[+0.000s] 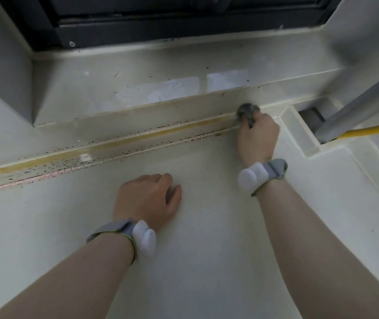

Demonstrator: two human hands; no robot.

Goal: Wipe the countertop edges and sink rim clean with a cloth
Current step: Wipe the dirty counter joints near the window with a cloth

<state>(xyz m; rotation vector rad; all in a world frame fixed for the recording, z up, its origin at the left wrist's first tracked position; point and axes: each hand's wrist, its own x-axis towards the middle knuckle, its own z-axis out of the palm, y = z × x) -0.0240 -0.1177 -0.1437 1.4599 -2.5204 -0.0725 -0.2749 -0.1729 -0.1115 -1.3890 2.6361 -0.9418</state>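
Observation:
My right hand (257, 137) grips a small bunched grey cloth (247, 110) and presses it against the right end of the countertop's back edge strip (119, 143), a yellowed band speckled with black spots. My left hand (148, 199) rests on the pale countertop (207, 238) in front of that strip, fingers curled under and holding nothing. Both wrists wear grey bands with white pods. No sink is in view.
A raised ledge (137, 88) with scuffs runs behind the strip, under a dark window frame (160, 26). At right, a rectangular cutout (310, 125) in the counter holds a grey pipe (356, 104) and a yellow hose (372, 131).

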